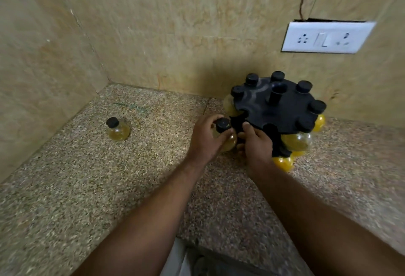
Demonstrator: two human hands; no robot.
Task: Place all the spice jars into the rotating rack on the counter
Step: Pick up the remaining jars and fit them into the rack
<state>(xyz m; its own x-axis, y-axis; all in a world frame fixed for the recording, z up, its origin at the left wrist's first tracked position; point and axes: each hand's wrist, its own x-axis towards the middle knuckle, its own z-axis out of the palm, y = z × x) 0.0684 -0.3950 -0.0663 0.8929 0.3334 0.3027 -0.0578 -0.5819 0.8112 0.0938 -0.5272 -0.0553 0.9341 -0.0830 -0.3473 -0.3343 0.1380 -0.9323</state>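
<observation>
A black round rotating rack (274,109) stands on the speckled counter by the back wall, with several black-capped glass jars of yellow spice hanging in its rim slots. My left hand (206,140) grips another such spice jar (223,125) right at the rack's near-left edge. My right hand (256,142) rests against the rack's front rim, thumb on the top plate, fingers under it. One more spice jar (118,130) stands alone on the counter far to the left. Jars on a lower tier (283,163) show under the rack.
Tiled walls meet in a corner at the left rear. A white switch and socket plate (326,37) sits on the wall above the rack. The counter's front edge (219,245) runs below my forearms.
</observation>
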